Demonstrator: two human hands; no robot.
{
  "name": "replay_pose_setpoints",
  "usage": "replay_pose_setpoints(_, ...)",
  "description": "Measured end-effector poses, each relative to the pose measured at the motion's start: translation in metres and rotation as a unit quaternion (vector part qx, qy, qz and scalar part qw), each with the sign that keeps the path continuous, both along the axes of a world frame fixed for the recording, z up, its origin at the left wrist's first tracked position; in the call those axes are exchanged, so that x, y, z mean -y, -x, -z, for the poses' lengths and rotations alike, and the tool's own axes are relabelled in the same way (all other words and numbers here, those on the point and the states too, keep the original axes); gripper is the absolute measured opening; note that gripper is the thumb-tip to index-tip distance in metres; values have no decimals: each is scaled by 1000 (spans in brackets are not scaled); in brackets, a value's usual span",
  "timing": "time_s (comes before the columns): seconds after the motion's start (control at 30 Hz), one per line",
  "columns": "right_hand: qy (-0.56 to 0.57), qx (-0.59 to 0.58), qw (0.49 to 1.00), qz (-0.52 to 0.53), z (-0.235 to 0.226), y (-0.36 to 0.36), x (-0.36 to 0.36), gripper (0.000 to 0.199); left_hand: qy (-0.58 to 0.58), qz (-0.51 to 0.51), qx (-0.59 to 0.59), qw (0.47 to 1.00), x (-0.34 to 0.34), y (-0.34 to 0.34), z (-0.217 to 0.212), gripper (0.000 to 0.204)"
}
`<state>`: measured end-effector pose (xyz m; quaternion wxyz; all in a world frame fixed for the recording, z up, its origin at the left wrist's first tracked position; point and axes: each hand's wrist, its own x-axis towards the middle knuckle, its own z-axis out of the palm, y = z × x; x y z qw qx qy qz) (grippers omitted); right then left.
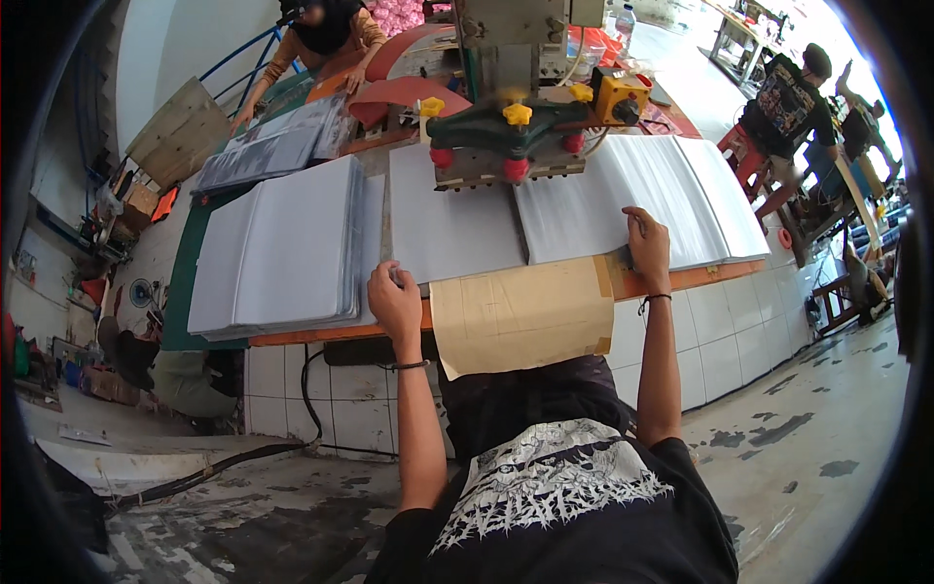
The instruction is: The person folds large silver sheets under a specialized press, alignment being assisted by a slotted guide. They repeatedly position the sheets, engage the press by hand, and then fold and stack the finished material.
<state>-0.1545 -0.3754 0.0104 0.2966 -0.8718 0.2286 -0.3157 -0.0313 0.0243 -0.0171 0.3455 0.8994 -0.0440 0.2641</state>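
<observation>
White sheets [449,229] lie flat under the press head [514,146] of a green and grey machine with yellow knobs. At their near left corner is my left hand [394,300], its fingers curled in; anything inside them is hidden. My right hand [650,251] sits at the near edge of the right-hand white plastic-looking sheets [696,200], fingers also bent inward, and what they may hold cannot be made out. Between my hands a tan cardboard sheet [520,313] with drawn lines and taped right edge hangs over the table's front edge. Neither hand visibly touches it.
A thick stack of white sheets [282,248] stands on the left, with grey printed sheets [268,146] behind. A yellow control box [621,97] is beside the press. Across the table a co-worker [326,39] reaches over it; other people [783,122] sit far right. A black cable [209,474] crosses the floor.
</observation>
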Motion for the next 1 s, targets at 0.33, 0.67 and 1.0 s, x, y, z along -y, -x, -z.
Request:
replay_pose_setpoints(0.33,-26,-29,999,5,-4,3,-3,21,-2,3,-4,1000,-4,-3,5,18)
replay_pose_setpoints(0.67,19,18,1000,-9,-1,3,-1,21,-8,2,31,999,-1,-3,4,14)
replay_pose_setpoints(1.0,-2,-68,998,11,-16,2,-7,20,-11,31,38,999,-6,7,2,12)
